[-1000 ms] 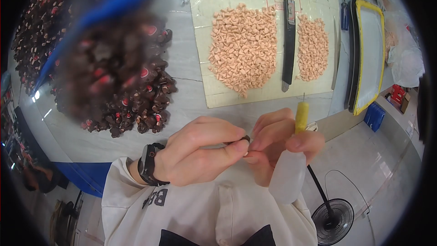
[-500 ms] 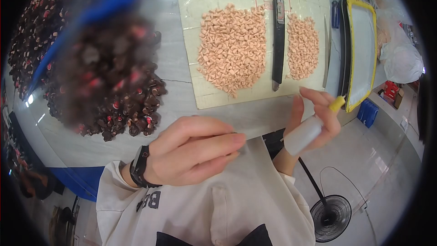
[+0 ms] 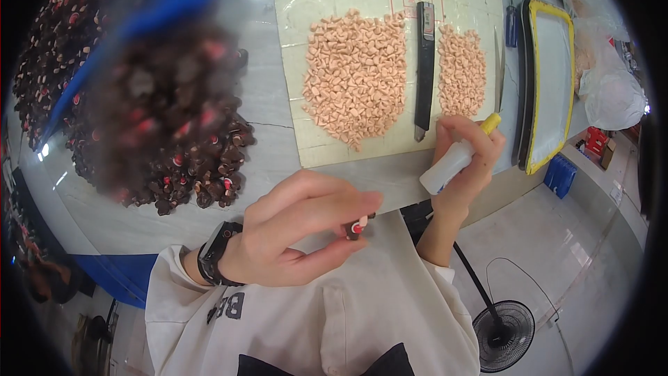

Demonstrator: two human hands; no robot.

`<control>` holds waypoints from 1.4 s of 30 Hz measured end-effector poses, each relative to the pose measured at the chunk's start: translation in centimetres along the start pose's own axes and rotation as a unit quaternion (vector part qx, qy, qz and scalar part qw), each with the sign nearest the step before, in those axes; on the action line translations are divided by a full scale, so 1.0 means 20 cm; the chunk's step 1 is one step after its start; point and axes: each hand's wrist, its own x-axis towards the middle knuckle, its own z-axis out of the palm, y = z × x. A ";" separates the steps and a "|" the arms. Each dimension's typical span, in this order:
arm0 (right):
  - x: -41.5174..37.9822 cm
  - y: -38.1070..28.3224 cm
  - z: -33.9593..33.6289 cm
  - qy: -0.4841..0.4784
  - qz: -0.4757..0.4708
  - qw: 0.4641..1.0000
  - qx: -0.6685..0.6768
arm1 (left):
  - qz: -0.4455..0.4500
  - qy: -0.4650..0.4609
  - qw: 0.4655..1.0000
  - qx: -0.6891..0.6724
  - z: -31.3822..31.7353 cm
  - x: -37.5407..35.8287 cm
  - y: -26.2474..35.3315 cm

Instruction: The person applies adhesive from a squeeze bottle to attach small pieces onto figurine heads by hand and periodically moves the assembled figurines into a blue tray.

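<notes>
My left hand [image 3: 299,230], wearing a black wristwatch, pinches a small dark-brown piece [image 3: 355,228] with red, white and pale pink parts. The piece hangs in front of my apron. Wrapped in my right hand [image 3: 467,160] is a white translucent squeeze bottle [image 3: 447,166] with a yellow cap [image 3: 491,122]. The fingertips of that hand are by the lower edge of a cream cutting mat [image 3: 292,83], near a smaller heap of tiny peach-coloured pieces [image 3: 463,73]. A larger heap of peach pieces [image 3: 356,76] lies left of it, with a black utility knife [image 3: 424,69] between them.
Many dark-brown pieces [image 3: 209,181] are piled on the table at left, partly behind a blurred blue-edged object [image 3: 167,10] close to the camera. At right lie a screwdriver [image 3: 511,26] and a yellow-edged tray [image 3: 553,83]. A fan [image 3: 502,334] stands on the floor.
My left fingers have parted, and the dark-brown piece now shows between them. My right hand has moved up and left with the squeeze bottle, toward the small peach heap.
</notes>
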 end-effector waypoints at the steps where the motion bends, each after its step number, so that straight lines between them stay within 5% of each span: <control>1: 0.00 -0.01 0.00 0.019 -0.002 1.000 0.004 | 0.000 0.000 1.000 0.000 0.00 0.00 0.00; 2: 0.00 -0.02 0.01 0.039 -0.005 0.999 0.009 | -0.033 -0.017 0.999 -0.004 0.00 0.00 0.01; 4: -0.02 -0.15 0.02 0.155 0.100 0.954 0.237 | -0.067 -0.032 0.997 -0.006 -0.01 0.01 0.02; 5: -0.01 -0.21 -0.01 0.158 0.044 0.964 0.208 | -0.110 -0.069 0.991 -0.024 -0.02 0.02 0.03; 7: -0.03 -0.26 -0.09 0.069 -0.032 0.945 0.317 | -0.152 -0.110 0.981 -0.041 -0.02 0.02 0.04; 11: 0.02 -0.30 -0.09 -0.033 -0.030 0.957 0.286 | -0.176 -0.103 0.970 -0.132 -0.02 0.01 0.03; 20: 0.07 -0.30 -0.07 -0.036 0.078 0.891 0.445 | -0.118 -0.119 0.986 -0.025 -0.04 0.02 0.03; 24: 0.07 -0.31 -0.04 0.092 -0.026 0.916 0.389 | -0.105 -0.045 0.992 -0.060 -0.04 -0.01 0.01; 31: 0.05 -0.31 -0.01 0.087 -0.095 0.929 0.346 | -0.118 0.042 0.980 -0.152 -0.01 -0.03 0.01; 42: 0.04 -0.34 -0.02 0.087 -0.103 0.939 0.316 | -0.086 0.040 0.994 -0.048 -0.01 -0.01 0.01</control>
